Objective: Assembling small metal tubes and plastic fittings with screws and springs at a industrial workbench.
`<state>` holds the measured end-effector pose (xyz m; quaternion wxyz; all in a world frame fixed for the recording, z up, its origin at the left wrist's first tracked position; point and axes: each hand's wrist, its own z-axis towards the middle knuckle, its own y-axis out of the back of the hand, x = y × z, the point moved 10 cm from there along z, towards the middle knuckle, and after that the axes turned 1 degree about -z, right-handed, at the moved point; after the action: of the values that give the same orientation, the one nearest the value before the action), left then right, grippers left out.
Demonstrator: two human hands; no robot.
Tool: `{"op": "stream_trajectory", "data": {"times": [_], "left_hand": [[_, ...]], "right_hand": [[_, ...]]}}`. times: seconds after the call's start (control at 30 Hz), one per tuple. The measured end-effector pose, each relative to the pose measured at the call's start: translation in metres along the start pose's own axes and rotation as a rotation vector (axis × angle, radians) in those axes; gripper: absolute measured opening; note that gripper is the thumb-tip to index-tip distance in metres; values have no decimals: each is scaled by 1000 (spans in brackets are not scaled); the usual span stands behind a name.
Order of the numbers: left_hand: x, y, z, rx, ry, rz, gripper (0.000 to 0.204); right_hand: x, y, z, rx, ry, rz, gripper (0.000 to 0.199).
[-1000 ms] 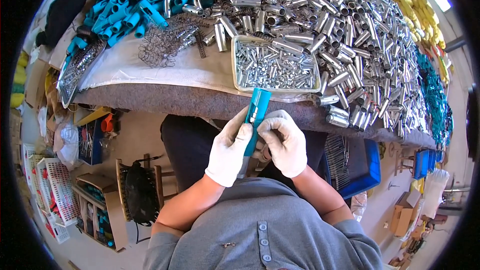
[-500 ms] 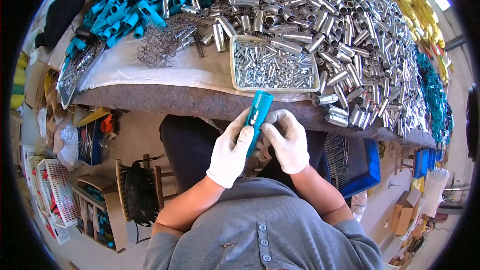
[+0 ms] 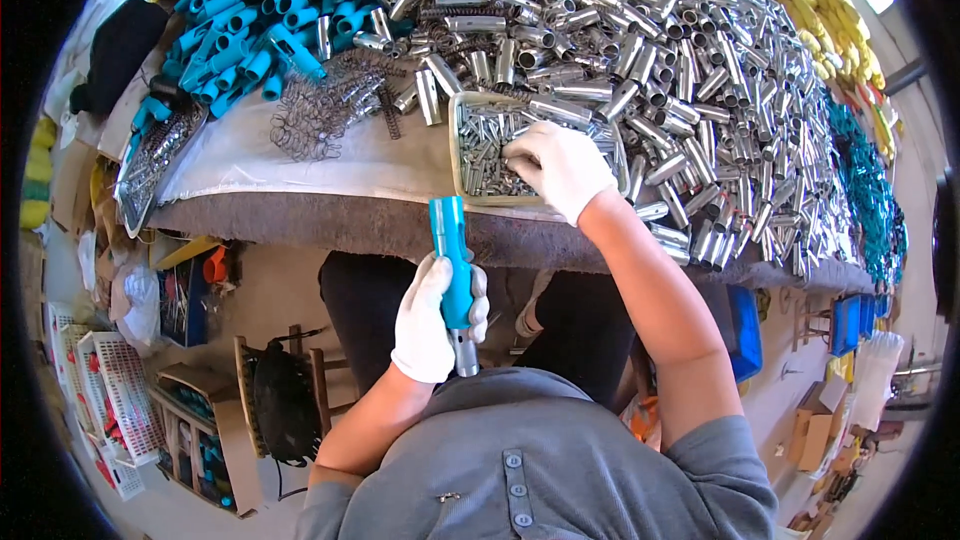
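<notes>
My left hand, in a white glove, is wrapped round a teal sleeve with a metal tube sticking out of its lower end. The piece stands nearly upright in front of my body, just off the table's front edge. My gloved right hand reaches into a pale shallow tray of small metal pins. Its thumb and fingers are pinched together among the pins; whatever lies between the fingertips is hidden.
A heap of shiny metal tubes spreads behind and right of the tray. Teal sleeves are piled at the far left, with tangled wire springs nearer. A blue crate stands below the table's right side.
My right hand has left the teal sleeve and moved up and forward into the tray. My left hand has shifted left and down with the sleeve, where a metal tube now shows below.
</notes>
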<state>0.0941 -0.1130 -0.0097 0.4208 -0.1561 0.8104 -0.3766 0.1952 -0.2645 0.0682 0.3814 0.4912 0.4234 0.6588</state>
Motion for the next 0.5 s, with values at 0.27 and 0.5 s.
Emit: {"op": "stream_trajectory", "data": {"times": [0.27, 0.5], "left_hand": [[-6, 2, 7, 56, 34, -131, 36], [0, -12, 1, 235, 132, -273, 35]], "right_hand": [[3, -2, 6, 49, -26, -159, 10], [6, 28, -15, -184, 42, -19, 10]]}}
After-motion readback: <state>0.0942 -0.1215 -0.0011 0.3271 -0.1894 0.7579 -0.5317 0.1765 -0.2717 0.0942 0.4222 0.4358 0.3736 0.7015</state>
